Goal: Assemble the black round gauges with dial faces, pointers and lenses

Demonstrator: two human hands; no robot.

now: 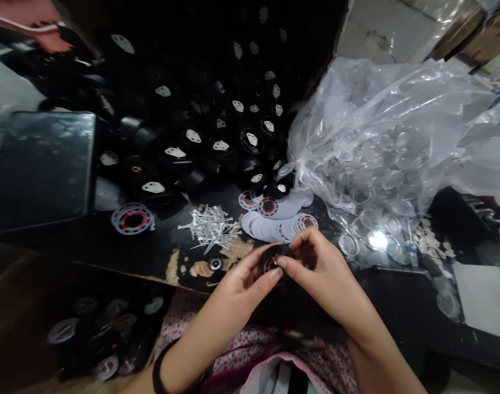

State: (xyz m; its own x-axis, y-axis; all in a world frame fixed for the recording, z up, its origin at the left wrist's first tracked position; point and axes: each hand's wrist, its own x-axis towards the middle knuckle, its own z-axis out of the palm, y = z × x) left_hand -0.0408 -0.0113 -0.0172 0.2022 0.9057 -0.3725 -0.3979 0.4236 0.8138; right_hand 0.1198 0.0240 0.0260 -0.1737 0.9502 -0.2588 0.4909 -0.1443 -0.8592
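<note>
My left hand (246, 282) is closed around a small black round gauge (270, 265) with a red and coloured dial, just above the table's front edge. From the other side my right hand (321, 268) grips the same gauge, its thumb on the dial face and its fingers bent at the rim. Whether a small part lies under the right fingertips is hidden. Beyond the hands are a fanned stack of printed dial discs (270, 227) and a heap of small white pointers (212, 227). A small metal-rimmed round piece (216, 264) lies left of my left hand.
Many black gauge housings (220, 148) pile up at the back. On the right bulges a plastic bag (368, 120) of clear round covers. More dial discs (132, 218) and a dark box (42, 167) are on the left. Finished-looking gauges (105, 366) sit below the table edge.
</note>
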